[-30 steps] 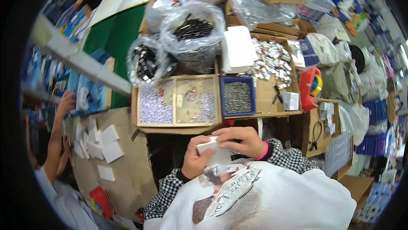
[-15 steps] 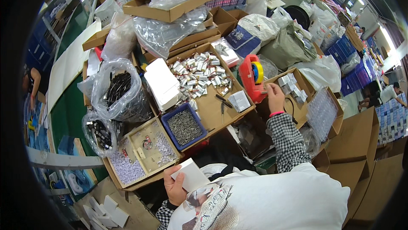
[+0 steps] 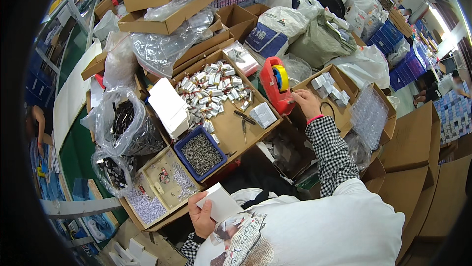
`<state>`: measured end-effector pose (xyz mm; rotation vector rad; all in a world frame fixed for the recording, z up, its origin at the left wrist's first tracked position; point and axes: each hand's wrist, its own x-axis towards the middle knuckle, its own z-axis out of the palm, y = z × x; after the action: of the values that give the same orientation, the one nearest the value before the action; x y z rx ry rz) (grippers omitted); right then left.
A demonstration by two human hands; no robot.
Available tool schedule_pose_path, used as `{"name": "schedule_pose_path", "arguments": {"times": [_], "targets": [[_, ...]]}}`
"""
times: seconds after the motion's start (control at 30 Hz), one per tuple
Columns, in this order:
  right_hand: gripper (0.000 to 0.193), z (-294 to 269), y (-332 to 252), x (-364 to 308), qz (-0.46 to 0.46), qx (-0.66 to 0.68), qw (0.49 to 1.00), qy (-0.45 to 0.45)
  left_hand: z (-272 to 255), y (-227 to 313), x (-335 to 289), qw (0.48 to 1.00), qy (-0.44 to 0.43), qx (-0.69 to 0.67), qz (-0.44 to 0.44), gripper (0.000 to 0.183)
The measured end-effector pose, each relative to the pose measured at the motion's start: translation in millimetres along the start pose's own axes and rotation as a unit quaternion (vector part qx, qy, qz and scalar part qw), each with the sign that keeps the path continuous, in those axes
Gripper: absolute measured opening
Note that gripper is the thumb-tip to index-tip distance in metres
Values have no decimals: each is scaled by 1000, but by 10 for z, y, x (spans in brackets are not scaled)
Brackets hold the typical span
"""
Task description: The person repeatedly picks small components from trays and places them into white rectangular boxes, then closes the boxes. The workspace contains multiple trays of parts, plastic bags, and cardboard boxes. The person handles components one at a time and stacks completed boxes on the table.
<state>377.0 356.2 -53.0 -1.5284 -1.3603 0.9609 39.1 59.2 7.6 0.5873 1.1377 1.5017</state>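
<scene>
While the left hand (image 3: 200, 217) holds it, the small box (image 3: 220, 203) shows plain — white, flat.

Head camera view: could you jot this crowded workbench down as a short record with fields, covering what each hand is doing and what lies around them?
Left hand: holds a small white box close to the body
Right hand: stretched out to the red tape dispenser, fingers at its near side; grip unclear
Between the hands: blue tray of dark screws
Further back: open carton of small silvery parts, stack of white boxes
Left side: clear bags of dark parts
Right of dispenser: carton of small white boxes
</scene>
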Motion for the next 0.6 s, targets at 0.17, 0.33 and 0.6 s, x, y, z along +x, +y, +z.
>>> {"name": "schedule_pose_path", "arguments": {"times": [0.17, 0.33, 0.6], "targets": [[23, -24, -95, -187, 54, 185, 981, -14, 35, -7, 25, 1000, -14, 7, -5, 22], [18, -33, -130, -440, 164, 233, 958, -8, 55, 6, 33, 999, -21, 22, -13, 21], [15, 9, 41, -525, 198, 324, 925, -23, -13, 4, 49, 992, -76, 100, 2, 33]]}}
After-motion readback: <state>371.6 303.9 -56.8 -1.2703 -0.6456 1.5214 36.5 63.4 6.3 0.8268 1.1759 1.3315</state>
